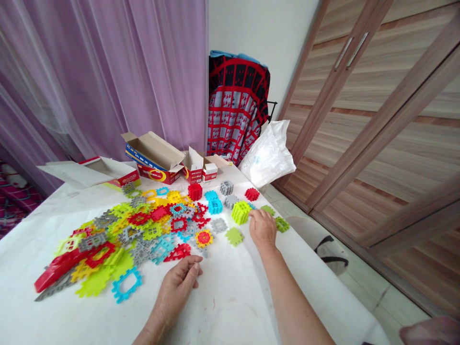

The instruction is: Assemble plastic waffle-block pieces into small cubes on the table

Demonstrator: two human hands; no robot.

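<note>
My right hand touches or nearly touches the right side of a lime green stack of square tiles; its fingers are bent, and whether anything is between them is hidden. My left hand rests near the table's front, fingers curled loosely together with no piece showing in them, just below a red triangular piece. A single green tile lies left of my right hand. Blue, red and grey stacks stand behind. A heap of mixed interlocking pieces spreads across the left.
Open cardboard boxes line the back edge of the white table. A white plastic bag stands at the back right corner. Loose green pieces lie near the right edge. Beyond are a wooden wardrobe and a purple curtain.
</note>
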